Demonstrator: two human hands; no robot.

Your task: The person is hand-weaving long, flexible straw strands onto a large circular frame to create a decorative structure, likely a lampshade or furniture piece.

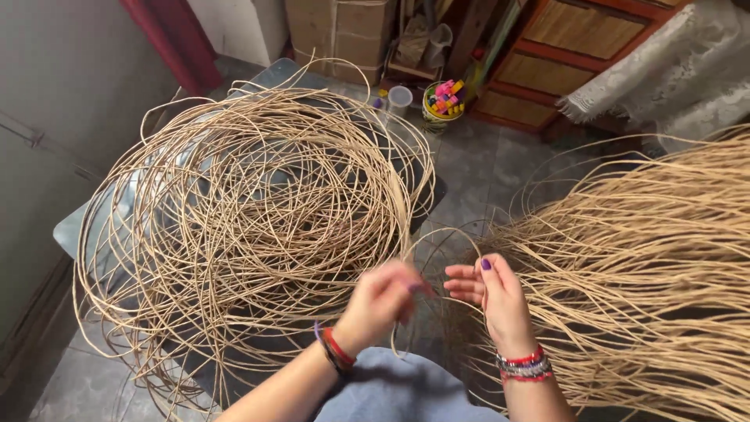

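My left hand (383,301) is blurred with motion and pinches a thin tan rattan strand (441,234) that loops up between both hands. My right hand (494,295) has its fingers curled loosely around the same strand, palm turned toward the left hand. A large tangled coil of rattan (242,219) lies to the left over a dark seat. A long bundle of loose rattan strands (648,266) fans out to the right, touching the right wrist. Both wrists wear beaded bracelets.
A grey tiled floor (484,164) lies beyond the hands. At the back stand a small bucket of coloured markers (444,100), a white cup (400,98), cardboard boxes (340,35) and a wooden drawer unit (562,55). A pale fringed cloth (672,70) hangs top right.
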